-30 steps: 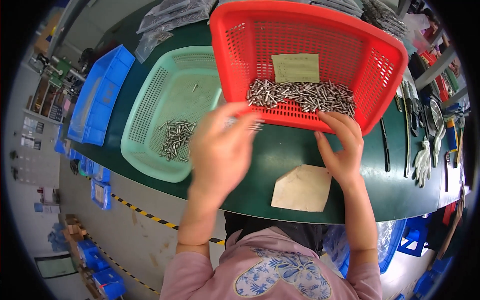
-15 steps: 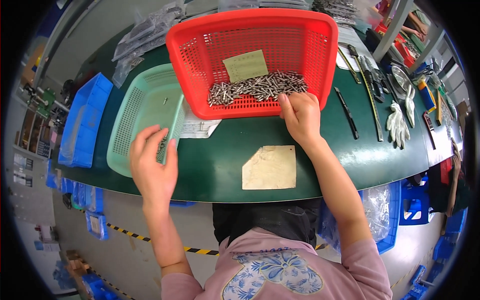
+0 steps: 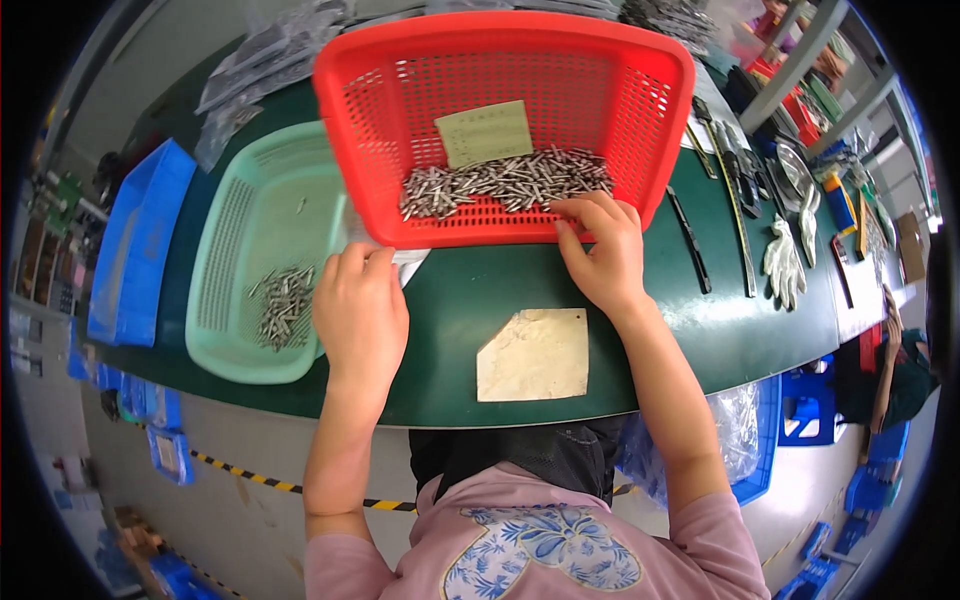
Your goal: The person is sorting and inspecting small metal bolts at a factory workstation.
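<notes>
1. The metal pins [image 3: 505, 185] are short, grey and shiny, lying in a loose heap inside the red basket [image 3: 640, 60] on the green tabletop [image 3: 480, 290].
2. My right hand [image 3: 600, 250] touches the heap with spread, open fingers.
3. My left hand [image 3: 360, 315] rests curled at the basket's near edge; I cannot tell if it holds something, the fingertips are hidden.

The red basket [image 3: 505, 125] — a perforated plastic tray with sloping walls — sits upright on the green table. Inside it, along the near wall, a long heap of small silvery metal pins [image 3: 505, 183] lies jumbled — just behind the heap, a pale green paper slip [image 3: 486, 132] lies flat on the basket floor.
</notes>
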`<action>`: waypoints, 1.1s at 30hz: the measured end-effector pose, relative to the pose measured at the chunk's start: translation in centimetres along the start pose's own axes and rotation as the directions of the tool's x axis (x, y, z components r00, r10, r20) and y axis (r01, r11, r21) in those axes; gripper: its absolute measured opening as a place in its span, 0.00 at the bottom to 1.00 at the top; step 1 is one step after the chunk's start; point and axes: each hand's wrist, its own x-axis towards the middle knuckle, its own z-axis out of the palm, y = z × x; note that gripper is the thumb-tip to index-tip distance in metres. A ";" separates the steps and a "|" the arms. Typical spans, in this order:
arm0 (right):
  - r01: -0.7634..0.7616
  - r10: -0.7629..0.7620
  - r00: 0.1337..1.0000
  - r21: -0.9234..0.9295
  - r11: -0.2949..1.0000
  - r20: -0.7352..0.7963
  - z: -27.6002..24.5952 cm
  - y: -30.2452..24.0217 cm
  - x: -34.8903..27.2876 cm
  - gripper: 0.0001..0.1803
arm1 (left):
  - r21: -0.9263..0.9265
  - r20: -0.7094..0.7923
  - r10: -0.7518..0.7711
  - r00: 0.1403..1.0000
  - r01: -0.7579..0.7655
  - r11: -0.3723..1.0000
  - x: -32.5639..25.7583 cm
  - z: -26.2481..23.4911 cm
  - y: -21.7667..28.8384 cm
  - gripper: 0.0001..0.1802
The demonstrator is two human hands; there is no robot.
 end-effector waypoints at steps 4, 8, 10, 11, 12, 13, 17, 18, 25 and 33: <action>0.020 -0.020 1.000 0.018 1.000 -0.009 0.8 -0.1 0.2 0.05 | -0.080 0.081 0.043 0.996 -0.036 0.996 0.6 1.4 0.1 0.07; 0.032 -0.032 0.999 0.009 0.999 0.027 -0.4 0.0 -0.2 0.05 | -0.095 0.086 0.051 0.995 -0.043 0.995 2.0 1.8 1.5 0.09; 0.030 -0.031 0.999 -0.013 0.999 -0.010 0.0 0.4 -0.8 0.05 | 0.025 0.180 -0.011 0.984 0.007 1.000 1.7 2.1 1.3 0.13; 0.047 -0.047 0.999 0.001 0.999 -0.014 0.7 0.2 -0.8 0.07 | 0.096 0.178 -0.027 0.984 0.010 0.995 1.0 2.4 0.0 0.11; 0.049 -0.049 0.999 0.028 0.998 -0.003 1.4 -0.6 -0.6 0.07 | 0.161 0.198 -0.103 0.975 0.071 0.984 0.5 2.1 -0.9 0.09; 0.040 -0.041 0.999 0.061 0.997 0.020 1.8 -1.3 -0.5 0.06 | 0.226 0.212 -0.150 0.966 0.101 0.969 0.1 1.8 -1.5 0.07; 0.061 -0.063 0.998 0.085 0.995 0.022 1.7 -0.9 -1.3 0.07 | 0.239 0.246 -0.202 0.948 0.143 0.960 -0.2 2.5 -0.5 0.11; 0.060 -0.061 0.998 0.070 0.996 0.007 1.7 -0.7 -1.2 0.07 | 0.229 0.240 -0.183 0.953 0.128 0.965 -0.1 2.6 -0.6 0.11; 0.122 -0.116 0.992 -0.125 0.985 0.054 2.6 -0.9 1.2 0.04 | 0.177 0.282 -0.150 0.948 0.102 0.979 0.5 2.5 -0.9 0.11; 0.143 -0.142 0.987 -0.016 0.990 0.077 2.9 -0.1 0.0 0.06 | 0.246 0.264 0.001 0.965 -0.068 0.967 0.5 4.0 -1.7 0.10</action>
